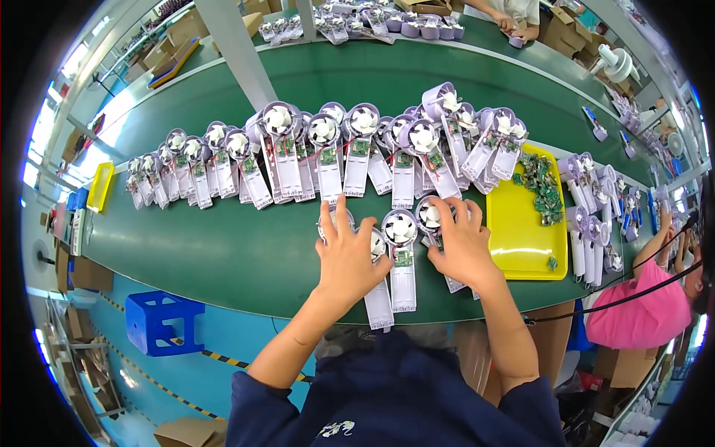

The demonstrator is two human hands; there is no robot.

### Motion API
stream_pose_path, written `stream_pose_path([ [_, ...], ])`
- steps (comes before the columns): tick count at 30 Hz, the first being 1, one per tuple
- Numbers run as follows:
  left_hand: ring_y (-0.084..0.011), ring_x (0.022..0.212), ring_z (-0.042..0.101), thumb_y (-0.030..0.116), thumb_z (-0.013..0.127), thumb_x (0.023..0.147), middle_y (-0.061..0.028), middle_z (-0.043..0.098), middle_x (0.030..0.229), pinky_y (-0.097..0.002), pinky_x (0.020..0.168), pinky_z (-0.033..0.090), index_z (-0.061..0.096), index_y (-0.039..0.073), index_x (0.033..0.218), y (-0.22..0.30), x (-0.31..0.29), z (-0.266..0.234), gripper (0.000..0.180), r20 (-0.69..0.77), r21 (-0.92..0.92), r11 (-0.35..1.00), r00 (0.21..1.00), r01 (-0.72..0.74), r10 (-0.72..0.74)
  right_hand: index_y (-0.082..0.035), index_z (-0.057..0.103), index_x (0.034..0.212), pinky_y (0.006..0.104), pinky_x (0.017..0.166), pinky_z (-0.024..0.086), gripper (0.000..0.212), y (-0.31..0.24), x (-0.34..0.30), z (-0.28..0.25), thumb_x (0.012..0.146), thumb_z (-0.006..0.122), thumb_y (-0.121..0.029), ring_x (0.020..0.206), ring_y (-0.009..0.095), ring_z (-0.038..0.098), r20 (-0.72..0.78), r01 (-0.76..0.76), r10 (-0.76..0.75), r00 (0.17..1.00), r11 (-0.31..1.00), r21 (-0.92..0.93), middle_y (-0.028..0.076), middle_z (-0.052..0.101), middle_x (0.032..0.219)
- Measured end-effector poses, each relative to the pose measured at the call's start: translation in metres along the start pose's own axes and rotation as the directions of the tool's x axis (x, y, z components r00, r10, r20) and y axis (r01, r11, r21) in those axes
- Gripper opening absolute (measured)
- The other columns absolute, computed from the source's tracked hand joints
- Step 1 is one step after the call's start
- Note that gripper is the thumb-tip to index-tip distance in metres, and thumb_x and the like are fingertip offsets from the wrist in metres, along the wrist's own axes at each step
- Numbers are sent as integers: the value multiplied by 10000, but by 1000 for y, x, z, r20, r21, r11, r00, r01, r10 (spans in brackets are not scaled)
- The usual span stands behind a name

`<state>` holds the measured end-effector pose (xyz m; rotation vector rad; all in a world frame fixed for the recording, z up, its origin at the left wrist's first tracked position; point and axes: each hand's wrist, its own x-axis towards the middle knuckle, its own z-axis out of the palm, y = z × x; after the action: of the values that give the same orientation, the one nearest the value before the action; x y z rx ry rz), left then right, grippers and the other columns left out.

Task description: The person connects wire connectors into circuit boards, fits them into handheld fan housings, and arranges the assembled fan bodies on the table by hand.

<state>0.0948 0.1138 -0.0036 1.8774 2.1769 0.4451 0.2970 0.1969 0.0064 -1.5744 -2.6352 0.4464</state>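
Observation:
Several light purple handheld fan halves with white blades and green circuit boards lie near the table's front edge. My left hand (345, 253) is spread over the units on the left, its fingertips at a fan head (334, 220) and its thumb beside another unit (378, 298). Between my hands lies one fan half (403, 279), its round head away from me. My right hand (463, 242) has its fingers apart over a fan half (430, 214), partly hiding it. Neither hand's fingers wrap round a unit; the contact under the palms is hidden.
A long row of similar fan halves (283, 160) crosses the green table (186, 246). At the right stands a yellow tray (525, 253) with circuit boards (544, 190). Further right are more fan parts (588, 231) and a person in pink (640, 309). A blue stool (160, 320) stands at left.

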Motion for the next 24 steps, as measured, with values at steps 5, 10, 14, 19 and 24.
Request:
stream_pose_path([
  [5, -609, 1471, 107, 355, 805, 767, -376, 115, 1608, -685, 939, 427, 523, 66, 1389, 1, -12, 5, 742, -110, 74, 997, 994, 14, -5, -176, 305, 1566, 681, 952, 392, 968, -6, -4, 13, 768, 828, -339, 1390, 488, 295, -187, -52, 56, 981, 998, 27, 175, 328, 1533],
  [10, -595, 1471, 135, 321, 789, 718, -334, 148, 1615, -699, 913, 442, 561, 71, 1315, -3, -8, 3, 687, -32, 28, 995, 995, 91, -90, -223, 312, 1581, 669, 911, 419, 1024, -9, -7, 18, 732, 870, -351, 1343, 489, 342, -154, -92, 96, 983, 995, 34, 139, 394, 1499],
  [14, -579, 1453, 170, 310, 808, 684, -312, 193, 1600, -662, 876, 514, 591, 67, 1227, -13, -11, 3, 634, -93, 1, 998, 994, 57, -56, -202, 284, 1592, 606, 880, 519, 1047, -14, -10, 11, 734, 866, -350, 1278, 476, 405, -114, -72, 74, 991, 997, 15, 126, 409, 1462],
  [19, -560, 1432, 217, 335, 859, 655, -269, 279, 1550, -666, 847, 535, 588, 50, 1192, -15, 4, -3, 665, -32, 23, 998, 998, 54, -53, -192, 301, 1570, 572, 911, 545, 971, -14, 12, 3, 764, 820, -343, 1243, 461, 441, 17, -74, 74, 997, 996, 58, 135, 416, 1429],
  [24, -546, 1422, 235, 346, 871, 621, -228, 341, 1488, -645, 839, 545, 609, 52, 1163, -23, 9, -4, 670, 15, 15, 1000, 1000, 25, -25, -183, 402, 1477, 648, 877, 506, 820, -21, 16, 6, 774, 799, -331, 1243, 430, 433, 30, -146, 146, 989, 989, 13, 131, 455, 1365],
])
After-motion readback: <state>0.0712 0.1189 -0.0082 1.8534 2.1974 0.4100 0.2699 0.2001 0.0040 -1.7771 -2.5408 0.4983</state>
